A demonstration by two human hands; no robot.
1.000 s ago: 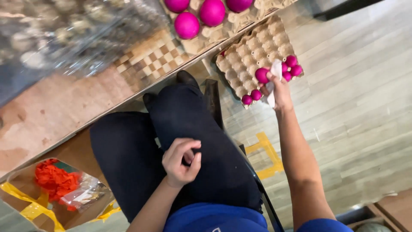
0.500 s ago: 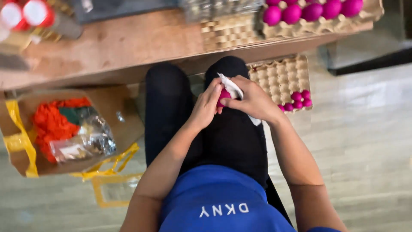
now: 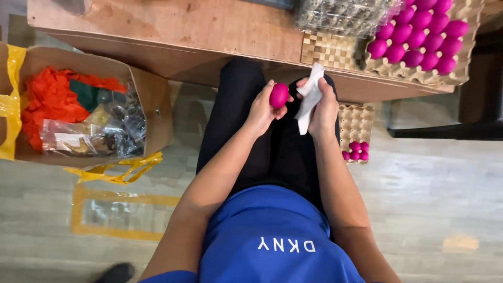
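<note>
Magenta egg [image 3: 279, 95]: pinched in the fingertips of the left hand [image 3: 262, 107], above the person's lap, just below the edge of the wooden table [image 3: 173, 29]. White cloth [image 3: 310, 97]: bunched and clasped in the closed right hand [image 3: 322, 107], just right of the egg, not clearly touching it. Cardboard egg tray [image 3: 356, 123]: on the floor right of the egg, beside the knee, several magenta eggs in its near rows. Upper tray [image 3: 461, 73]: on the table, up and right of the egg, filled with magenta eggs. Cardboard box [image 3: 149, 99]: on the floor well left of the egg, holding orange scraps and clear plastic bags.
</note>
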